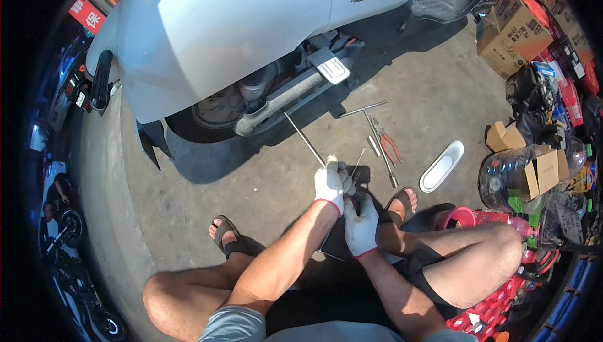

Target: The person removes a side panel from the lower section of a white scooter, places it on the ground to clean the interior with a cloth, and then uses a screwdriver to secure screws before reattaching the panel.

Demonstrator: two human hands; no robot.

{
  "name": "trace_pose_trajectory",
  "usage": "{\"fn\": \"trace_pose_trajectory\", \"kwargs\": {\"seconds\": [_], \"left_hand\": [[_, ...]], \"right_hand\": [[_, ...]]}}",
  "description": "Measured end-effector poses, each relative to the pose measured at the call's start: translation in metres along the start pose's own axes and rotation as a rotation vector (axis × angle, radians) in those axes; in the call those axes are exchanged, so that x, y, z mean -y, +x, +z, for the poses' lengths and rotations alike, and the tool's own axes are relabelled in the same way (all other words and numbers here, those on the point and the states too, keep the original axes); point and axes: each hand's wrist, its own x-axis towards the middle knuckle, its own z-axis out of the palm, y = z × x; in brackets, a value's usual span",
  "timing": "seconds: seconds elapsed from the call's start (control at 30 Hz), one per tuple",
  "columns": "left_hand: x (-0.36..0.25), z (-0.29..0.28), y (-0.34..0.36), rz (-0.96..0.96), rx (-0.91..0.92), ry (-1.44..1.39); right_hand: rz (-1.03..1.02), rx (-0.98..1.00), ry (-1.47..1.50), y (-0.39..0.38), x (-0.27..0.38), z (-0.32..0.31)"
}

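Note:
Both my hands are in white gloves with red cuffs and meet above the ground between my knees. My left hand (330, 185) is closed round a long metal rod (304, 138), which slants up and left toward the scooter. Just below and to the right, my right hand (361, 224) has its fingers curled; what they hold is hidden. A thin metal shaft (358, 162) sticks up beside the gloves. On the concrete ahead lie a T-handle wrench (382, 138), pliers with red handles (391, 148) and a short metal socket (374, 146).
A white scooter (232, 34) stands ahead, its wheel and exhaust pipe (282, 100) low at its side. A white oval cover (441, 166) lies to the right. Cardboard boxes (512, 31), a clear plastic jug (502, 175) and a pink bucket (453, 217) crowd the right side.

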Motion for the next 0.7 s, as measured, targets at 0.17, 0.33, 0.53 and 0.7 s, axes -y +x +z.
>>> {"fn": "trace_pose_trajectory", "kwargs": {"seconds": [0.17, 0.33, 0.53, 0.7], "left_hand": [[0.005, 0.000, 0.005, 0.021, -0.022, 0.026], [0.005, -0.002, 0.006, 0.027, -0.076, 0.072], [0.007, -0.011, 0.016, 0.040, 0.000, 0.047], [0.004, 0.010, -0.008, 0.006, 0.145, -0.073]], "right_hand": [[0.058, 0.001, 0.266, 0.005, -0.022, 0.004], [0.131, 0.031, 0.415, 0.002, -0.020, 0.009], [0.262, 0.112, 0.582, 0.008, -0.026, 0.007], [0.182, 0.120, 0.404, 0.015, -0.047, 0.001]]}}
